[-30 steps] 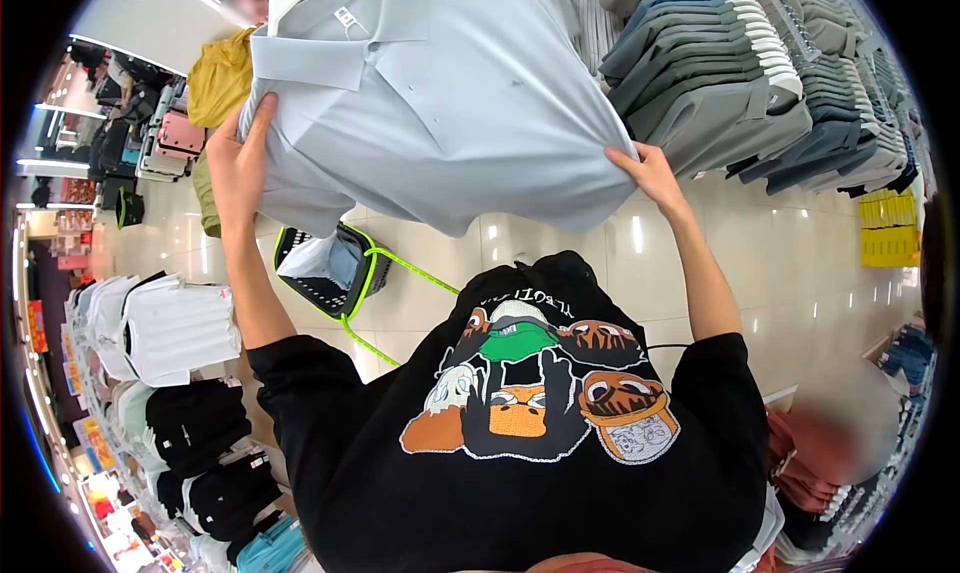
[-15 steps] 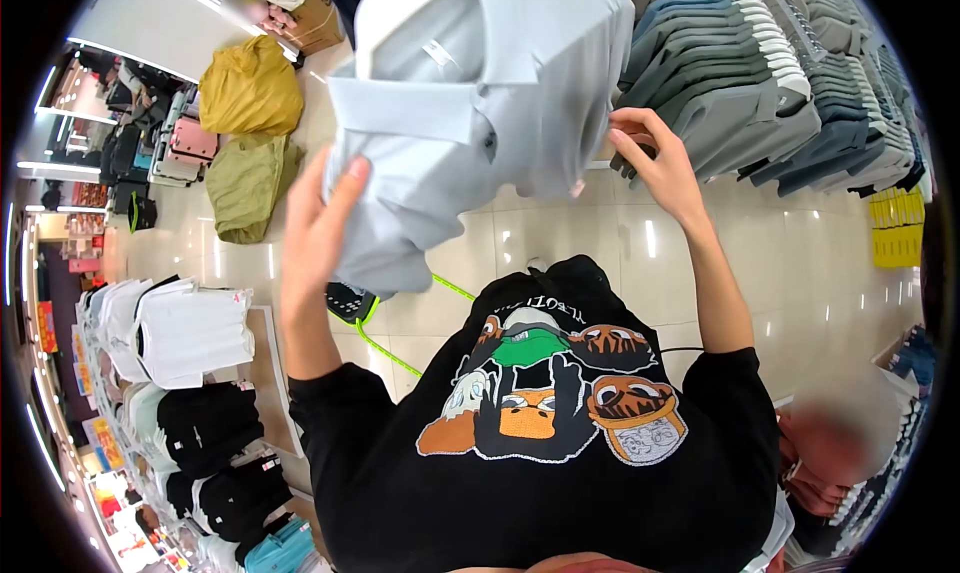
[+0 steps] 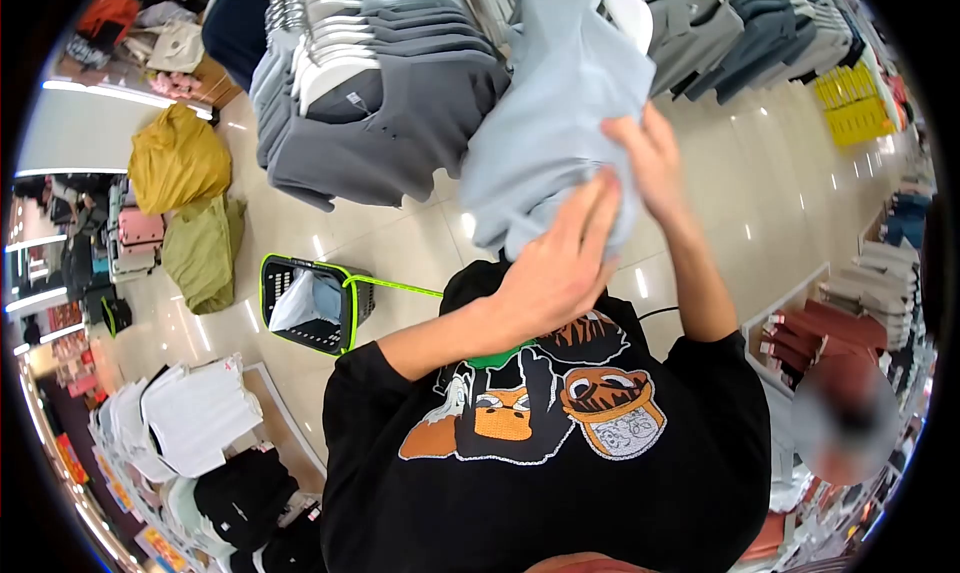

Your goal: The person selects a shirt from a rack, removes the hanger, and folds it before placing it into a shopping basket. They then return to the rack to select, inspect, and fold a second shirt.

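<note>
A light blue-grey shirt [image 3: 560, 103] on a white hanger [image 3: 630, 18] hangs in front of me. My left hand [image 3: 565, 248] lies on the lower part of the shirt, its fingers stretched out and close together. On the right edge of the cloth is my right hand [image 3: 650, 168], its fingers bent against the fabric; whether it pinches any cloth is hard to make out. Dark grey shirts [image 3: 390, 123] on white hangers hang just left of the shirt.
A black basket [image 3: 350, 313] with green trim holds folded cloth on the left. Yellow [image 3: 180, 158] and olive [image 3: 203, 253] bags stand beyond it. White shirts [image 3: 200, 418] hang at lower left. A person [image 3: 845, 418] is at lower right.
The view has turned, bringing the dark grey shirts and basket into sight. My left hand has moved from the shirt's collar side to its lower part, and my right hand now touches the shirt.
</note>
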Motion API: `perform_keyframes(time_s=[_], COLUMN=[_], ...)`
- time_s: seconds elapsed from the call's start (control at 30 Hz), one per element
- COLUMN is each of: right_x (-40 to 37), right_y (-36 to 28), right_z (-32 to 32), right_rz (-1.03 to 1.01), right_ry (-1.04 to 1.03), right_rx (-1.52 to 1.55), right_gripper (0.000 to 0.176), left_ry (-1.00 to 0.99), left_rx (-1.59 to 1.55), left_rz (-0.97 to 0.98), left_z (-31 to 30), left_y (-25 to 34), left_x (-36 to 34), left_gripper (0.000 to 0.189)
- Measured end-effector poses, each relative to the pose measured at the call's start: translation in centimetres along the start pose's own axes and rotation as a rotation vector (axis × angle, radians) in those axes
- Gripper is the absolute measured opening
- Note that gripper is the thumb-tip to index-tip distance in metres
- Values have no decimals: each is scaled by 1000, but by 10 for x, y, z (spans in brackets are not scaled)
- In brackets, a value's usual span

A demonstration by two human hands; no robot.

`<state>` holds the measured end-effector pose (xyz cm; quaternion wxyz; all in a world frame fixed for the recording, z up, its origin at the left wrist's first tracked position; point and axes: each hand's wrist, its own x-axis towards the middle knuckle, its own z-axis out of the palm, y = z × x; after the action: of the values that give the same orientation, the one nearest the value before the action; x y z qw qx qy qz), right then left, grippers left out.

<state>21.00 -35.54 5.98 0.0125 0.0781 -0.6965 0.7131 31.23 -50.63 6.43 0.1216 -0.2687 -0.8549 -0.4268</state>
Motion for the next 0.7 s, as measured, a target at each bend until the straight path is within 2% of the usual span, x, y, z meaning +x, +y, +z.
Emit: perform_keyframes(time_s=[0.03, 0.07, 0.1, 0.17, 0.2, 0.23, 0.3, 0.33, 0.37, 0.4, 0.43, 0.5, 0.53, 0.57, 0.63, 0.67, 0.7], right_x=[4, 5, 2, -9, -15, -20, -28, -30, -30, -28, -27, -24, -19, -17, -16, -17, -16], right_y=[-5, -11, -16, -27, -35, -44, -61, -65, -68, -72, -79, -93, -97, -100, -101, -93, -95], right_z=[-24, -43, -57, -79, -86, -95, -115, -127, -140, -151, -158, -172, -178, -182, -188, -190, -184], right_rz=[87, 170, 166, 180, 182, 191, 365, 366, 323, 278, 281, 259, 140, 144, 48, -67, -66], right_ry=[-53, -104, -85, -198, -213, -201, -367, -356, -415, -474, -464, -334, -324, -318, -110, -8, -4], right_rx=[-53, -104, -108, -321, -355, -360, -251, -253, -287, -322, -326, -460, -512, -519, -707, -721, -724], right_gripper=[42, 41, 41, 44, 46, 46, 47, 47, 48, 49, 49, 50, 47, 47, 43, 40, 40], left_ry=[-13, -175, -335, -78, 36, 134, 237, 195, 141, -32, -205, -242, -230, -230, -211, -204, -206], left_rx=[-12, -139, -264, -264, -93, -46, 126, 177, 254, 216, 177, 96, 62, 54, -29, -44, -47], left_rz=[11, 86, 163, 241, 214, 219, 229, 240, 303, 164, 25, 104, 69, 74, -100, -132, -128], left_z=[0, -2, -4, -6, -18, -26, -48, -56, -64, -69, -72, -72, -67, -62, -59, -58, -57], left_y=[-5, -17, -30, -63, -75, -93, -106, -112, -115, -121, -125, -126, -120, -111, -80, -69, -62], left_x=[3, 6, 10, 21, 33, 50, 84, 99, 114, 122, 129, 144, 147, 149, 147, 145, 145], left_gripper=[52, 54, 55, 46, 47, 53, 75, 83, 66, 53, 41, 23, 23, 23, 29, 33, 33])
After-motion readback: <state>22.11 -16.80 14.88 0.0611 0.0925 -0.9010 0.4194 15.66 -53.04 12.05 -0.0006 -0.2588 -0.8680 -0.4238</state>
